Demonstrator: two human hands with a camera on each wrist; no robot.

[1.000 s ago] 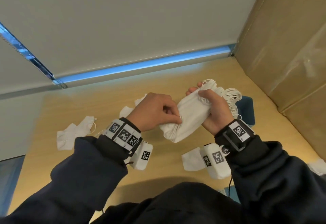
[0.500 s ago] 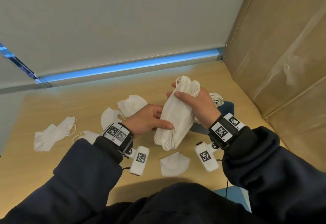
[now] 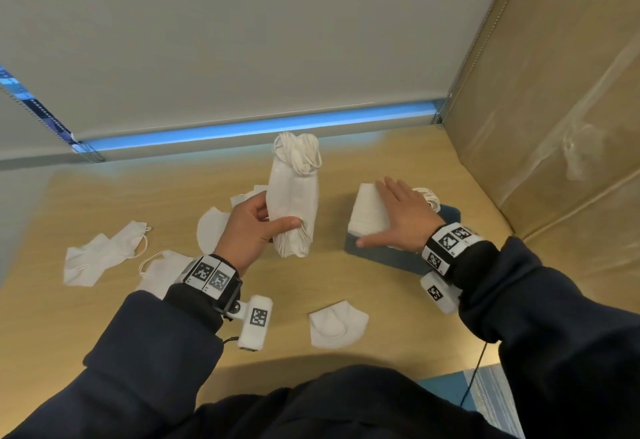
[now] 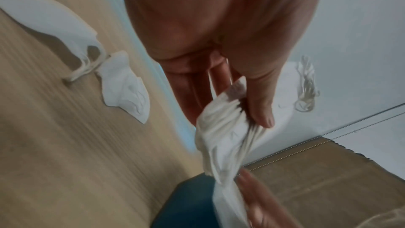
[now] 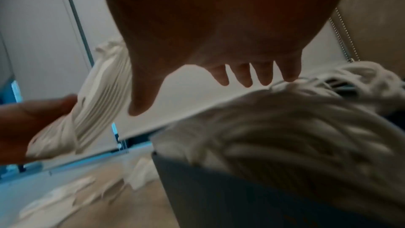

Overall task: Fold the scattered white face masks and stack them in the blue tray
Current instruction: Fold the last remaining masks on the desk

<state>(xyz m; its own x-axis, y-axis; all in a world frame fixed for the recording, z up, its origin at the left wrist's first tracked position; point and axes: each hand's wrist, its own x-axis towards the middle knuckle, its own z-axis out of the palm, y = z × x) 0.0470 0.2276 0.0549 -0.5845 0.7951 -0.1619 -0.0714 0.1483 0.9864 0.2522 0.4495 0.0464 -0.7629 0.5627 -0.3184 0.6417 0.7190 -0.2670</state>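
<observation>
At frame centre we see the left hand [image 3: 254, 231] curled round a bundle of folded masks [image 3: 294, 210], thumb across its front, holding it upright above the tabletop [image 3: 173, 328]. To the right, the right hand [image 3: 403, 219] lies flat, fingers spread, on the stack of masks [image 3: 367, 212] in the blue tray [image 3: 388, 257]. Loose masks [image 3: 104, 253] lie scattered at the left, and one more mask [image 3: 337, 324] sits low in the frame, between the sleeves.
</observation>
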